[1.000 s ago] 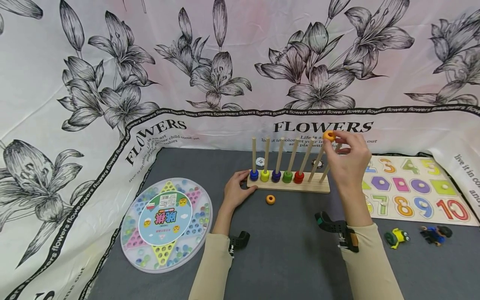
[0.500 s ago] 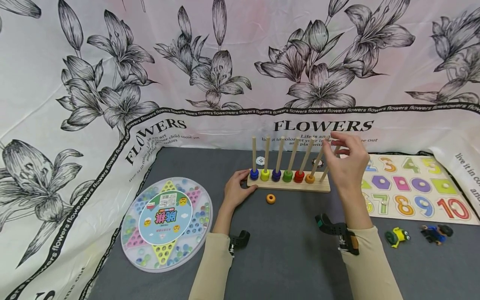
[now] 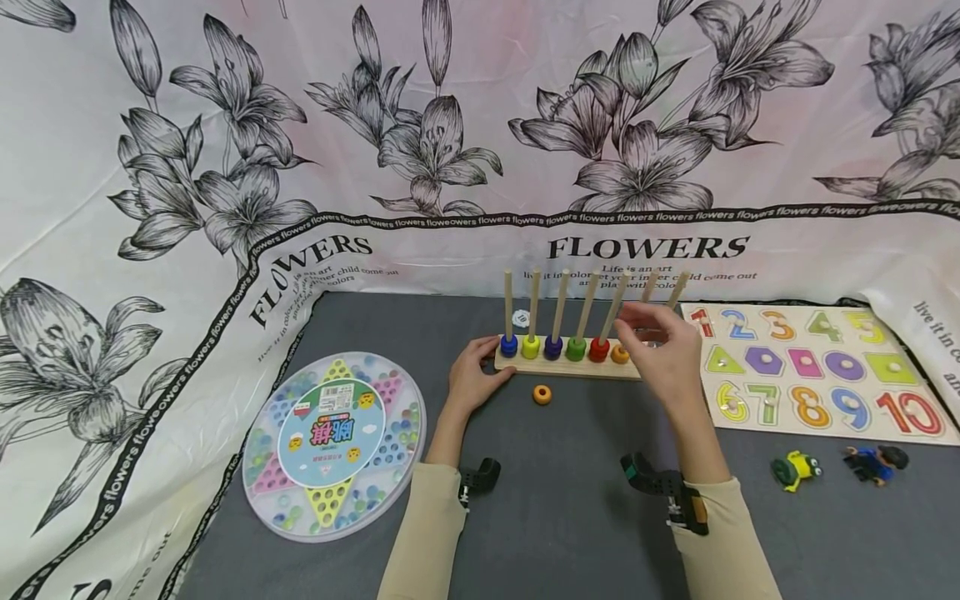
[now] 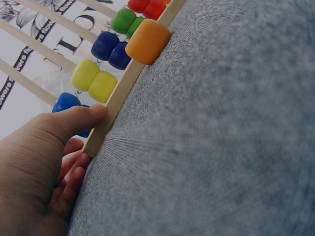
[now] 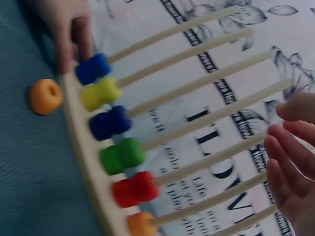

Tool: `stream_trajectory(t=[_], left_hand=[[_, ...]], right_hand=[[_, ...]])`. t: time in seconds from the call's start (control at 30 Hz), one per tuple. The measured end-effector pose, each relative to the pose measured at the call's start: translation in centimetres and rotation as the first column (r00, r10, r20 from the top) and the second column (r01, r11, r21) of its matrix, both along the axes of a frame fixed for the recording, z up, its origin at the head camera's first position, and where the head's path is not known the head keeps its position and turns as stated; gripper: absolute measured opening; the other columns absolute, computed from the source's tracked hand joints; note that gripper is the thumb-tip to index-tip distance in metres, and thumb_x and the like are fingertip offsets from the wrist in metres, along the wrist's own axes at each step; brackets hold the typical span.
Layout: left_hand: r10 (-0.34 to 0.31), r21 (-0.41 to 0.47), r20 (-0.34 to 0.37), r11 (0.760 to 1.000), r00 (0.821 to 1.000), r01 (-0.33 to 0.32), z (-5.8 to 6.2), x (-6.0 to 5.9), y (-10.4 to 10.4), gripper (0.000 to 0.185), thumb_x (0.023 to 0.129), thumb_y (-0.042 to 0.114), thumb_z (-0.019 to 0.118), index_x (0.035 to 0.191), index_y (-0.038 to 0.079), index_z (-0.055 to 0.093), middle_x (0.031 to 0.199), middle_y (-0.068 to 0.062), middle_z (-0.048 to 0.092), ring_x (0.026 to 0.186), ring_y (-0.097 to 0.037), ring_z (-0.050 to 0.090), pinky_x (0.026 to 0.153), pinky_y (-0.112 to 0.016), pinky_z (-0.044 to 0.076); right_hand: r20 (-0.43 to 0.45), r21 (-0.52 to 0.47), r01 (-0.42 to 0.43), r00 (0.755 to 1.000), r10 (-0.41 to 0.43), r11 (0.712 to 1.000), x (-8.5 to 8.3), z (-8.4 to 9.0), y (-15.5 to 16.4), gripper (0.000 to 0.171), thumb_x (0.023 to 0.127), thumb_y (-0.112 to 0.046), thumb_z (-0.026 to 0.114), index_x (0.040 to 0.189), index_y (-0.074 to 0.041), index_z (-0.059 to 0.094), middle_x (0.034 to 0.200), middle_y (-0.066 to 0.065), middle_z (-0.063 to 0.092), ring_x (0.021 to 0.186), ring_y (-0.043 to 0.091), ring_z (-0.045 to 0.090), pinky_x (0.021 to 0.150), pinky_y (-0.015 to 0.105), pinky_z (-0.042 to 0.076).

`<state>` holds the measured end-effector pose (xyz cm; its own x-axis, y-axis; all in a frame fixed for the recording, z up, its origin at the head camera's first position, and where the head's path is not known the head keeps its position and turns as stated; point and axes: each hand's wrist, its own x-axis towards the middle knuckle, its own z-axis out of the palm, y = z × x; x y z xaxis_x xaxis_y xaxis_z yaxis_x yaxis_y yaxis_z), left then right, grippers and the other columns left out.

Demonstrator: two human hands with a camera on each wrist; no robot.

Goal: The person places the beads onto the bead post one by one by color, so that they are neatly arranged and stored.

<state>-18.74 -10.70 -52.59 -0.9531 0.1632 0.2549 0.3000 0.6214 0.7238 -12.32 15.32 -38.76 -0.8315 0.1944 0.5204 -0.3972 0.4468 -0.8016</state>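
My left hand grips the left end of a wooden bead stand, its thumb on the base's front edge. Upright pegs rise from the base. Blue, yellow, dark blue, green and red beads sit in pairs at the feet of the first pegs. A single orange bead lies at the foot of the sixth. Another orange bead rests on the cloth before the stand. My right hand, fingers loosely bent and holding nothing, hovers by the right-hand pegs.
To the left lies a round marble board game. A wooden number and shape puzzle is at the right, with a frog figure and a small toy figure in front. A white chip lies behind the stand.
The orange bead pinched in my right hand was let go and slid down the sixth peg to the base. My right hand has since come lower and a little left; the left stays put.
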Motion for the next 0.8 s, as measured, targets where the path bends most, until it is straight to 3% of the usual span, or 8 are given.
stream_trajectory(t=[0.17, 0.3, 0.53, 0.8], left_hand=[[-0.001, -0.003, -0.004, 1.000, 1.000, 0.001, 0.0, 0.0, 0.0, 0.058, 0.082, 0.026, 0.081, 0.133, 0.006, 0.063, 0.127, -0.010, 0.061, 0.103, -0.024, 0.062, 0.087, -0.037, 0.053], [0.002, -0.009, -0.005, 1.000, 1.000, -0.002, -0.1, -0.1, -0.1, 0.058, 0.082, 0.027, 0.082, 0.133, 0.006, 0.063, 0.127, -0.009, 0.061, 0.102, -0.023, 0.062, 0.087, -0.036, 0.053], [0.003, -0.006, -0.010, 1.000, 1.000, -0.003, -0.1, -0.1, -0.1, 0.058, 0.082, 0.026, 0.082, 0.133, 0.005, 0.063, 0.126, -0.010, 0.061, 0.102, -0.024, 0.063, 0.087, -0.037, 0.053], [-0.002, 0.001, -0.013, 1.000, 1.000, 0.002, 0.1, 0.0, 0.0, 0.058, 0.082, 0.026, 0.082, 0.132, 0.005, 0.063, 0.127, -0.010, 0.061, 0.102, -0.024, 0.063, 0.087, -0.036, 0.053]], right_hand=[[0.132, 0.053, -0.084, 0.988, 0.076, 0.995, -0.1, -3.3, -0.3, 0.023, 0.086, 0.000, 0.073, 0.108, 0.004, 0.071, 0.095, 0.018, 0.072, 0.079, -0.005, 0.059, 0.068, 0.010, 0.049], [0.242, 0.059, -0.145, 0.962, 0.127, 0.988, 0.3, -5.3, -1.2, 0.024, 0.086, -0.001, 0.074, 0.109, 0.004, 0.071, 0.094, 0.016, 0.072, 0.080, 0.008, 0.064, 0.068, 0.012, 0.050], [0.359, 0.089, -0.275, 0.905, 0.227, 0.957, 0.6, -8.6, -3.1, 0.033, 0.083, 0.001, 0.076, 0.115, 0.006, 0.068, 0.104, 0.019, 0.070, 0.090, 0.031, 0.068, 0.075, 0.038, 0.058], [0.435, 0.160, -0.288, 0.879, 0.194, 0.944, 0.7, -10.3, -4.6, 0.039, 0.079, -0.001, 0.079, 0.116, 0.004, 0.068, 0.107, 0.018, 0.067, 0.091, 0.032, 0.067, 0.076, 0.045, 0.056]])
